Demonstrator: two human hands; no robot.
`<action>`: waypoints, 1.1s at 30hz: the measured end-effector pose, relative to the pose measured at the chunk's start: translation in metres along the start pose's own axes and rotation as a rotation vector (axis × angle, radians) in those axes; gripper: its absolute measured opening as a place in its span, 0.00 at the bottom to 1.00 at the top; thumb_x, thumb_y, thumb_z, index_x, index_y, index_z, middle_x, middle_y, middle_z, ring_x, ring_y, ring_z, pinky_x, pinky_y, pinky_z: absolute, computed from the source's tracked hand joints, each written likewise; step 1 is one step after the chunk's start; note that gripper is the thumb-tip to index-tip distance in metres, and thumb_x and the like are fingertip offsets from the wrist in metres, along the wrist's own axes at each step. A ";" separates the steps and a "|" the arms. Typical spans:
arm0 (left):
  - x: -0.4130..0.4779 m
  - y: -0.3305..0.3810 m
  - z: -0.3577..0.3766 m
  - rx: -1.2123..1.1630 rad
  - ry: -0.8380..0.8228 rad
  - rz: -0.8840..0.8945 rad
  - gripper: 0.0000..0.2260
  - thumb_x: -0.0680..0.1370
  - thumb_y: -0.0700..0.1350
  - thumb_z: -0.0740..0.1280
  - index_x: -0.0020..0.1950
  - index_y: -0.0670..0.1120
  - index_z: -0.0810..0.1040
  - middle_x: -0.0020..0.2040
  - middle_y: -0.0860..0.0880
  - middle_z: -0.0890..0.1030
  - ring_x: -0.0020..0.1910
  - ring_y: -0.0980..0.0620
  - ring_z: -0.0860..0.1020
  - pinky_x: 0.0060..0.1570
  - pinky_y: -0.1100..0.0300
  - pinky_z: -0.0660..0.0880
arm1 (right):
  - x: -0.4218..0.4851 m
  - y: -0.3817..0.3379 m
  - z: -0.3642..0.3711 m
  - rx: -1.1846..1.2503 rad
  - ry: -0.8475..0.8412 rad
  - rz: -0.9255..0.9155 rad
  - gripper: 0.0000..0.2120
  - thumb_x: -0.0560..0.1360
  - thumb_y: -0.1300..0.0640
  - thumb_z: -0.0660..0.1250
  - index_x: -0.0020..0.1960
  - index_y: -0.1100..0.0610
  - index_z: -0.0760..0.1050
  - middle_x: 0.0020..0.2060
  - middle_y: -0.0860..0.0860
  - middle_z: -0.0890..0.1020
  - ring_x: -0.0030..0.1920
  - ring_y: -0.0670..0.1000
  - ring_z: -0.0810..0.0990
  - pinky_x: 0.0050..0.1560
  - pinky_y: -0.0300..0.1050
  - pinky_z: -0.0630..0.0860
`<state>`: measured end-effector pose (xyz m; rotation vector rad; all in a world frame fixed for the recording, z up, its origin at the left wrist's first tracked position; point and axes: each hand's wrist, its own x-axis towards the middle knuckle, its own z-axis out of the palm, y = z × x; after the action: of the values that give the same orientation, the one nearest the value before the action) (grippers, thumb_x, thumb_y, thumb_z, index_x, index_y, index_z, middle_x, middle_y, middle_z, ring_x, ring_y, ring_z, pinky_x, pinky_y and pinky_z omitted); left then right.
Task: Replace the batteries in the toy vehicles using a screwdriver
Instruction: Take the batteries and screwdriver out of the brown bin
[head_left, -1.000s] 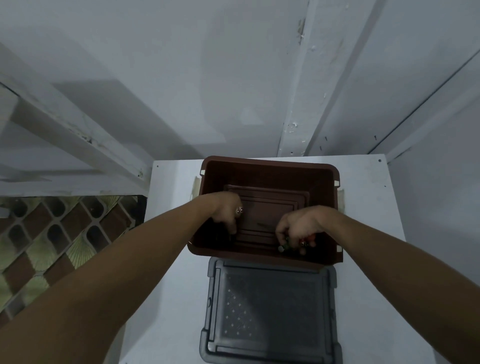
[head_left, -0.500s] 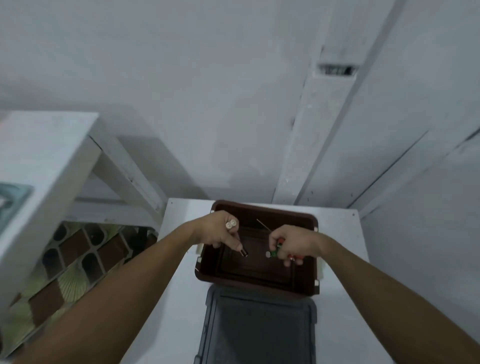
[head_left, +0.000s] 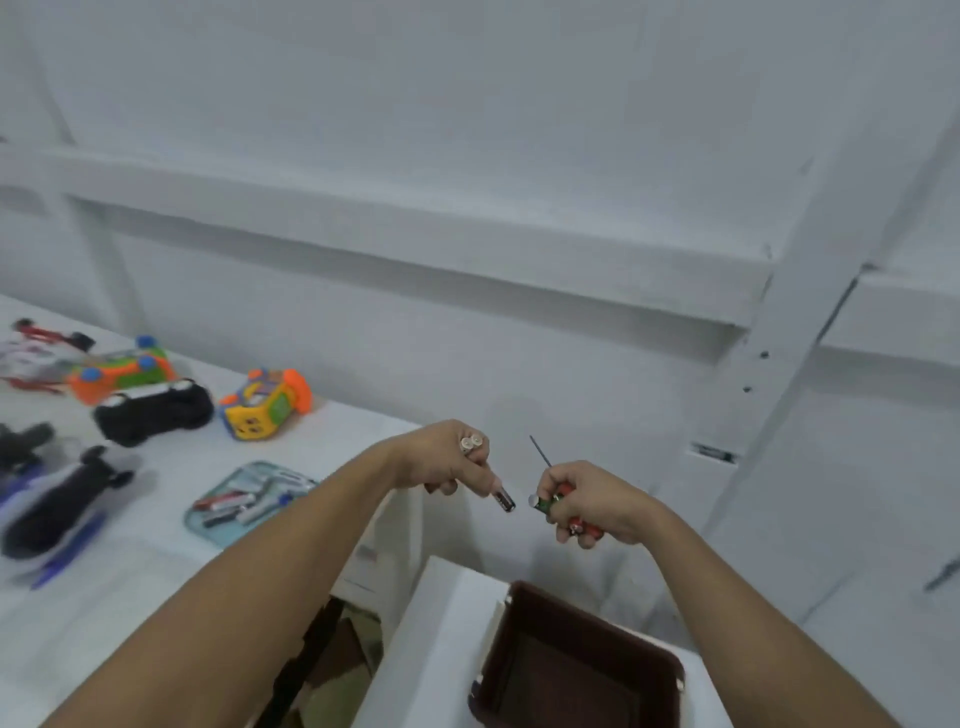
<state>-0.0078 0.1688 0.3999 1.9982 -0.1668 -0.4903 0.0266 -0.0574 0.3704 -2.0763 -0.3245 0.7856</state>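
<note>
The screwdriver (head_left: 581, 526) is held in the right hand (head_left: 592, 506). Its red handle is enclosed in a curled grip and its thin shaft is pointed up and away. A green battery (head_left: 543, 504) is pinched against the handle in that same grip. More batteries (head_left: 471, 443) are held in the left hand (head_left: 452, 462): two are seen end-on between the fingers, and a dark battery (head_left: 504, 500) is pinched at the fingertips. Both hands are raised, apart from each other, above a brown bin (head_left: 501, 644).

The toy vehicles (head_left: 156, 410) lie well to the left on the white surface (head_left: 156, 571), near a teal tray (head_left: 205, 532) of loose cells.

The step in hand is judged to be the carrying of supplies to the toys. With both grips full, the batteries are best laid in or beside the tray, where rolling is checked. One hand should be freed before a toy is turned over. The screwdriver tip should be kept clear of the other hand.
</note>
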 end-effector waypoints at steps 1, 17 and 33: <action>-0.010 0.002 -0.019 0.018 0.027 0.010 0.24 0.74 0.32 0.71 0.34 0.48 0.57 0.44 0.38 0.79 0.20 0.59 0.71 0.22 0.66 0.57 | 0.003 -0.020 0.005 -0.012 0.005 -0.020 0.10 0.71 0.74 0.62 0.43 0.60 0.73 0.35 0.58 0.74 0.29 0.51 0.79 0.22 0.37 0.66; -0.111 -0.157 -0.212 0.261 0.047 -0.234 0.22 0.72 0.41 0.75 0.32 0.49 0.62 0.34 0.44 0.75 0.20 0.57 0.66 0.19 0.66 0.61 | 0.120 -0.178 0.235 -0.442 0.138 -0.099 0.09 0.70 0.70 0.61 0.43 0.57 0.74 0.34 0.48 0.73 0.31 0.47 0.73 0.21 0.34 0.67; -0.095 -0.204 -0.194 0.210 0.231 -0.065 0.13 0.66 0.39 0.79 0.41 0.47 0.75 0.37 0.50 0.79 0.34 0.53 0.77 0.39 0.56 0.77 | 0.132 -0.155 0.288 -0.561 0.376 -0.036 0.13 0.71 0.69 0.60 0.44 0.52 0.73 0.43 0.49 0.71 0.45 0.52 0.72 0.44 0.44 0.69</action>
<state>-0.0338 0.4541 0.3209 2.2546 -0.0098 -0.2883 -0.0470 0.2832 0.3186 -2.6746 -0.4017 0.2781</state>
